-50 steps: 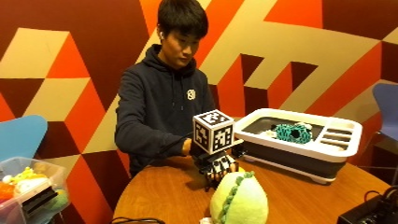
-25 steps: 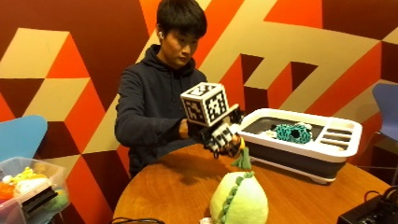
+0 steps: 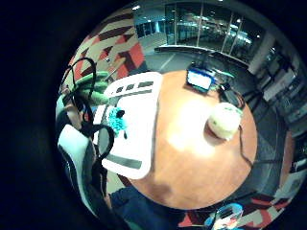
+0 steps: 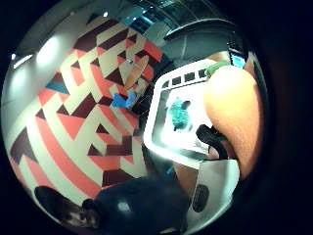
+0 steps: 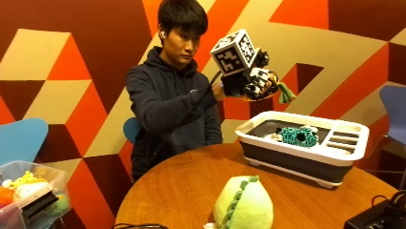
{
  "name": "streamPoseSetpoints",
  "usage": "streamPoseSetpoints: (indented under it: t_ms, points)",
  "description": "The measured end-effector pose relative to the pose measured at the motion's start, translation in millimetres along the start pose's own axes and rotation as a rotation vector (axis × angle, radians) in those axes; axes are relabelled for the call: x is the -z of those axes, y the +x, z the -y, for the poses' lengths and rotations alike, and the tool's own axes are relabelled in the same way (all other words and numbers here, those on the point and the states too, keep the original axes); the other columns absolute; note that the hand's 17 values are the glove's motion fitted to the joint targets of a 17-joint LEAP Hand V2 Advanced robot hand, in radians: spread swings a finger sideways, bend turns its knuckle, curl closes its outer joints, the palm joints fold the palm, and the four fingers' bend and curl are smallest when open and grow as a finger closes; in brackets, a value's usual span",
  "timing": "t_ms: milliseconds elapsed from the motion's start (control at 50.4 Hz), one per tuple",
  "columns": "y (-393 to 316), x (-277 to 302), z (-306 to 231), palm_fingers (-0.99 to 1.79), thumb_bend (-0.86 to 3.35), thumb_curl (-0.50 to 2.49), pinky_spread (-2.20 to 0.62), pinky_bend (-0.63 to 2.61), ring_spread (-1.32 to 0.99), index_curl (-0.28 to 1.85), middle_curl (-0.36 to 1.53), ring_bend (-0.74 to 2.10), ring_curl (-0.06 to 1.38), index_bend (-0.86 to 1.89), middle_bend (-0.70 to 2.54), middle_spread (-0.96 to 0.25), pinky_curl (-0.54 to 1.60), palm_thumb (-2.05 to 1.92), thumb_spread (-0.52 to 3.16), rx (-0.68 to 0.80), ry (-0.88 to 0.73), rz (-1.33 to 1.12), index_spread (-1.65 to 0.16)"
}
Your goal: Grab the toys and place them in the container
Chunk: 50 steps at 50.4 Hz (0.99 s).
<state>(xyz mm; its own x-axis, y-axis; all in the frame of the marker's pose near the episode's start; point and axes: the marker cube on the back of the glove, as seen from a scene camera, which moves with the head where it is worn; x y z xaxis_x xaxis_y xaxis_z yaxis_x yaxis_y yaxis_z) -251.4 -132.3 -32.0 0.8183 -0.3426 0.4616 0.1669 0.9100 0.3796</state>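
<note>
In the outside view my gloved right hand (image 5: 252,84) is raised high, above the near end of the white and grey container (image 5: 293,151). It grips an orange carrot toy (image 5: 271,86) whose green leaves (image 5: 285,93) hang out to the side. The thumb side palm view shows the carrot's orange body (image 4: 230,112) close to the palm, with the container (image 4: 160,113) below. A teal knitted toy (image 5: 298,136) lies inside the container, also seen as the teal toy (image 3: 116,122) in the little finger side palm view. A green plush (image 5: 244,202) stands on the round wooden table (image 5: 177,191).
A clear bin of toys (image 5: 30,195) sits at the left beside a blue chair (image 5: 19,138). A black device (image 5: 377,217) lies at the table's front right edge. A lit screen (image 3: 200,79) and cables lie on the table's far side.
The hand has risen from the table beside the green plush, carrying the carrot toy up and over towards the container.
</note>
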Motion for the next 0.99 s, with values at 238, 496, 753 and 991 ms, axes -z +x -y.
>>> streamPoseSetpoints:
  t_ms: [238,496,753,991]
  points:
    - [-30,-81,1,0.90,0.17,1.18,-0.47,1.33,-0.35,0.27,0.86,1.48,0.63,0.74,1.12,-0.20,0.71,0.64,0.58,0.008,-0.127,-0.032,-0.23]
    - [-4,-78,-2,0.13,-0.06,0.93,-0.36,1.28,-0.29,0.21,0.75,1.37,0.59,0.21,0.78,-0.16,0.65,0.29,0.98,0.016,-0.184,-0.054,-0.14]
    - [92,28,-10,0.01,-0.02,0.66,-0.13,1.09,-0.21,0.28,0.63,1.06,0.43,0.29,0.58,-0.09,0.48,0.12,1.25,-0.094,-0.020,-0.184,-0.18]
    - [216,45,-12,-0.17,0.00,0.53,-0.01,0.99,-0.10,0.35,0.53,0.69,0.32,0.38,0.35,-0.03,0.42,0.13,1.36,-0.274,-0.101,-0.320,-0.26]
